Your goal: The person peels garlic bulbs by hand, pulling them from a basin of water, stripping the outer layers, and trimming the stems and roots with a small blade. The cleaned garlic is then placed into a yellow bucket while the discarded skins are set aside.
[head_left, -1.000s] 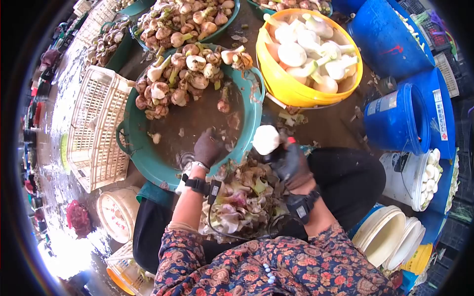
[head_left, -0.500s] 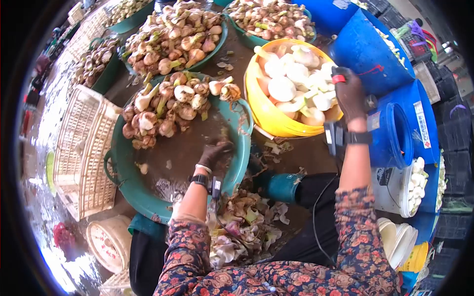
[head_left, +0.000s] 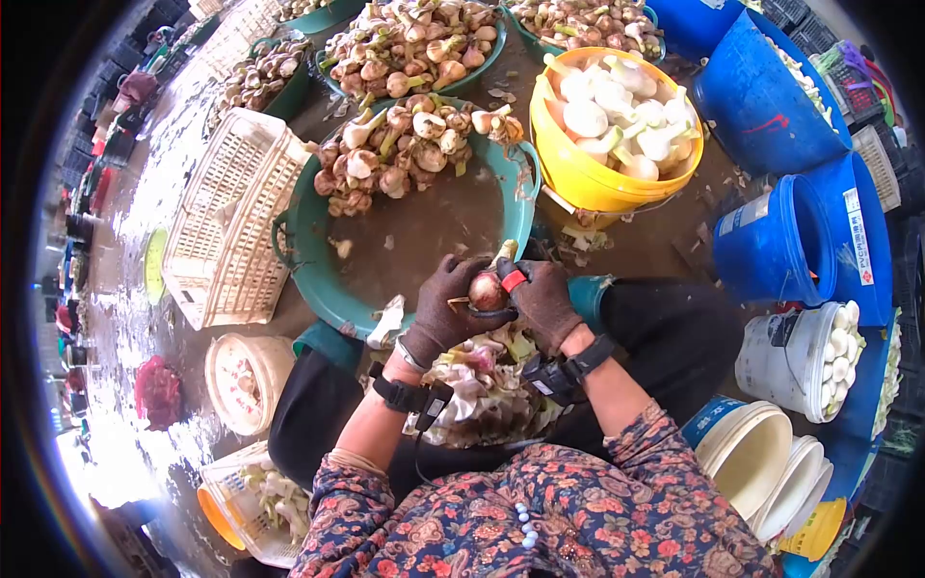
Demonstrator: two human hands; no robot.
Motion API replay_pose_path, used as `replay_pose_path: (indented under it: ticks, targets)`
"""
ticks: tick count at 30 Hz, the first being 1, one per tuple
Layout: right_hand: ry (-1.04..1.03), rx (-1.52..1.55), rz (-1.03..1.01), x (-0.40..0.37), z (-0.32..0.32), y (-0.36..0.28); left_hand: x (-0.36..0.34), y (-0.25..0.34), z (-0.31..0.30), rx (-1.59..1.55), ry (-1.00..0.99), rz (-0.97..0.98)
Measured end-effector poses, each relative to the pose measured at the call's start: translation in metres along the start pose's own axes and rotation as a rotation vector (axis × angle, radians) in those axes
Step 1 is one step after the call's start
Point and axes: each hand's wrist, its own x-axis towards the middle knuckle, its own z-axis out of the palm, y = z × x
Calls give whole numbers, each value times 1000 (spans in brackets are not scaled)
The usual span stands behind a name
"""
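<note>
In a brown glove, my left hand (head_left: 445,306) is closed around one side of a reddish-skinned garlic bulb (head_left: 488,291), its stem pointing up. From the other side my right hand (head_left: 547,301), also gloved and with a red band on a finger, presses against the bulb. Both hands are just over the near rim of a green tub (head_left: 323,279). Unpeeled garlic bulbs (head_left: 390,159) are heaped at the tub's far side. Beyond my right hand stands a yellow bucket (head_left: 575,196) of white peeled bulbs (head_left: 617,106). Loose peelings (head_left: 491,390) lie below my hands.
More full garlic tubs (head_left: 414,48) stand at the back. White plastic crates (head_left: 226,217) are on the left, near a pale bucket (head_left: 246,385). Along the right are blue containers (head_left: 771,246), a white bucket of garlic (head_left: 785,361) and stacked pails (head_left: 742,453).
My right hand has come back from the yellow bucket to the middle. My left hand has risen out of the tub, and both now hold a bulb. The view has shifted.
</note>
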Motion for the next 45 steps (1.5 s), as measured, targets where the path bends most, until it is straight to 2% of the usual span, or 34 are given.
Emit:
replay_pose_path:
  ticks: [1, 4, 5, 7, 9, 11, 12, 15, 17, 19, 20, 21, 23, 24, 25, 27, 28, 29, 30, 31, 32, 33, 35, 36, 37, 38, 39, 40, 41, 42, 43, 44, 45]
  targets:
    - [-2, 5, -2, -6, -2, 0, -3, 3, -1, 6, 0, -1]
    - [-148, 332, 50, -22, -6, 6, -14, 10, -5, -179, -44, -49]
    - [-146, 337, 47, -28, -9, 9, -16, 10, -7, -173, -46, -46]
    - [-290, 549, 254, -43, -14, 10, -22, 10, -7, -368, -129, -199]
    - [-306, 603, 246, -51, -13, 13, -29, 12, -4, -410, -156, -266]
    - [-271, 750, 274, -58, -10, 15, -36, 10, 6, -577, -128, -434]
    - [-276, 763, 290, -61, -9, 17, -38, 7, 8, -767, -133, -517]
    - [-287, 761, 348, -59, -9, 24, -39, 23, 8, -891, -72, -606]
    - [-281, 883, 386, -54, -12, 15, -44, 23, 25, -865, -36, -604]
    - [-389, 1292, 579, -53, -16, 3, -49, 31, 39, -866, 124, -533]
    - [-495, 1345, 670, -58, -17, 8, -52, 32, 41, -819, 62, -496]
    - [-494, 1346, 674, -57, -13, 17, -57, 33, 41, -733, -1, -511]
    - [-544, 1412, 531, -53, 7, 50, -65, 25, 34, -63, 35, -268]
    - [-433, 1157, 252, -51, 21, 66, -64, 20, 31, 116, 152, -135]
    - [-433, 1164, 259, -51, 14, 60, -59, 27, 22, 148, 184, -131]
    - [-570, 573, 371, -50, -12, 35, -49, 39, 3, 420, 19, -16]
    - [-490, 700, 179, -48, 21, 65, -52, 31, 3, 422, 17, -21]
    - [-496, 703, 181, -49, 17, 54, -57, 20, 5, 281, -119, 4]
    - [-585, 947, 389, -51, 10, 44, -63, 9, 8, 137, -253, 30]
    - [-663, 1189, 601, -51, 6, 37, -66, 7, 11, 138, -255, 28]
    - [-826, 1366, 369, -49, 7, 42, -68, 4, 15, -61, -166, -77]
    - [-821, 1366, 374, -50, 4, 41, -71, 2, 18, -261, -76, -184]
    - [-802, 846, 246, -50, -8, 28, -74, 7, 18, -234, -91, -216]
    - [-857, 824, 146, -47, -5, 34, -78, 3, 25, -256, -6, -272]
    - [-864, 824, 144, -48, -2, 31, -78, 5, 27, -276, 78, -328]
    - [-805, 831, 88, -52, 0, 27, -79, 6, 28, -310, 121, -423]
    - [-743, 838, 33, -54, 2, 25, -79, 7, 27, -310, 123, -426]
    - [-698, 665, -273, -50, 2, 23, -77, 9, 26, -314, 121, -495]
    - [-701, 664, -272, -49, 0, 21, -76, 10, 25, -318, 119, -565]
    - [-765, 754, -15, -50, -5, 19, -74, 9, 23, -319, 123, -568]
    - [-820, 836, 246, -50, -11, 6, -72, 6, 19, -447, 112, -638]
    - [-823, 833, 244, -51, -10, 7, -72, 3, 15, -575, 101, -703]
    - [-806, 805, 93, -54, -7, 9, -76, -5, 12, -574, 104, -704]
